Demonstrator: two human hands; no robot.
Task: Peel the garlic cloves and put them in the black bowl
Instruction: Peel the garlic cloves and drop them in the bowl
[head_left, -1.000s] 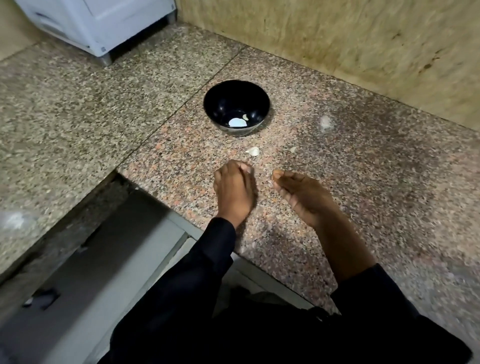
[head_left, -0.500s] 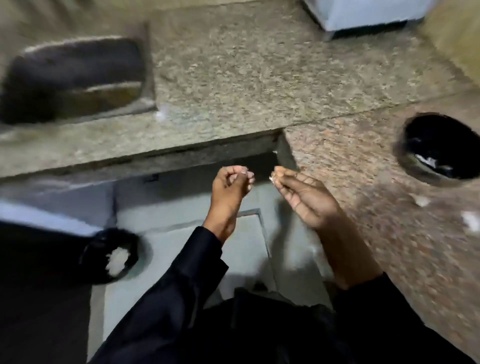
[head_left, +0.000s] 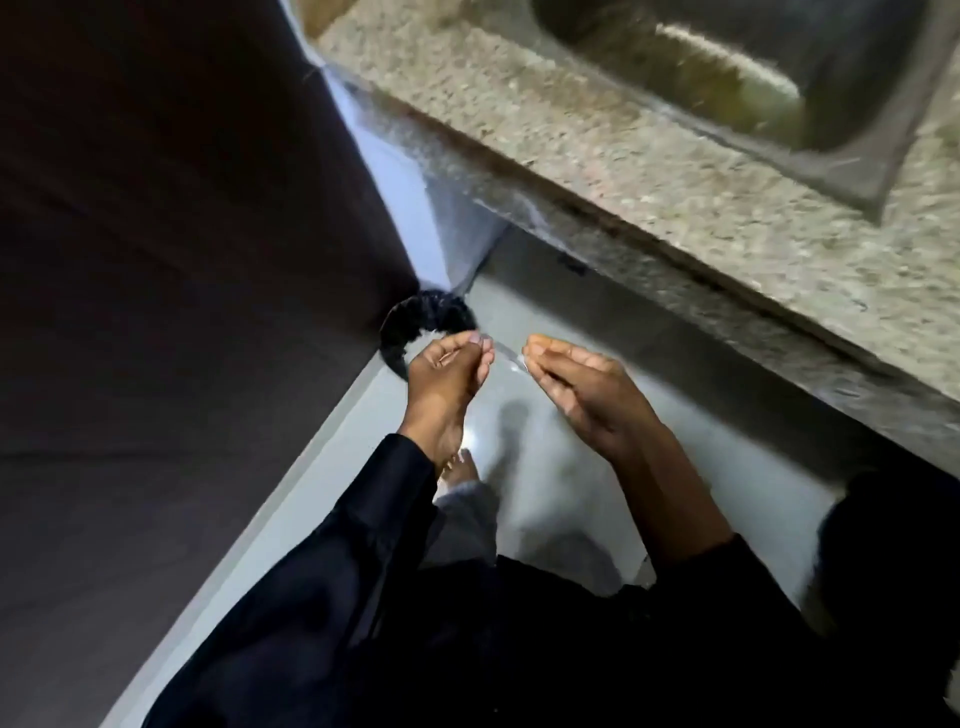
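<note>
Holding both hands out over the grey floor, the person stands beside a speckled granite counter with a steel sink set into it at upper right. Left hand: fingers curled in, fingertips pressed together against the thumb in a pinch; whatever sits in that pinch is too small and smeared to name. Right hand: fingers bent and bunched, thumb tip against them, gripping a pale whitish scrap that pokes out toward the left hand, possibly garlic skin or a clove, the blur makes it hard to say. The two hands are near each other, apart, tips facing. Both arms in dark sleeves. Just past the left hand, low on the floor, sits a round black container tucked against the corner of a large dark panel that fills the left side; the left hand partly covers its rim. A bare foot with a grey trouser cuff shows under the left wrist. The black bowl and the rest of the garlic cloves are out of this view. The whole picture is motion-blurred, worst along the counter edge and sink.
</note>
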